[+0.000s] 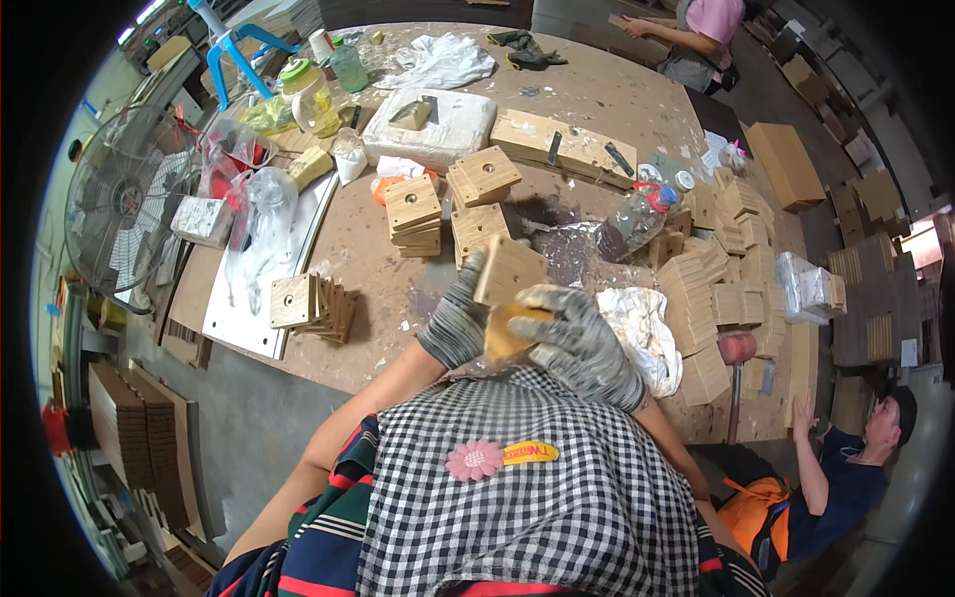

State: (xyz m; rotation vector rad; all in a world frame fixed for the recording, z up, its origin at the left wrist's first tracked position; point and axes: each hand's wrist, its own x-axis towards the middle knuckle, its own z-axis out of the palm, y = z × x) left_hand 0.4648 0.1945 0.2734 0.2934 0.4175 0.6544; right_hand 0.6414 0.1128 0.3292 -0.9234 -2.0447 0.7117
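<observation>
Both hands wear grey knit gloves and meet just in front of my checked apron. My left hand (454,323) grips a square wooden plate (511,271) with a hole in it, tilted up over the table edge. Against its lower side, my right hand (582,348) has its fingers bent round a yellow-tan flat piece (505,333); its exact kind is unclear. Just beyond the hands stand stacks of similar wooden plates (413,204), with another leaning stack (291,301) to the left. A crumpled white cloth (637,333) lies beside my right hand.
Many wooden pieces (686,298) are piled at the right, near a red-headed mallet (737,350) and a clear plastic bottle (627,229). A white wrapped block (430,127) and a long wooden beam (557,144) lie farther back. A fan (129,204) stands left; a co-worker (841,488) is at the right.
</observation>
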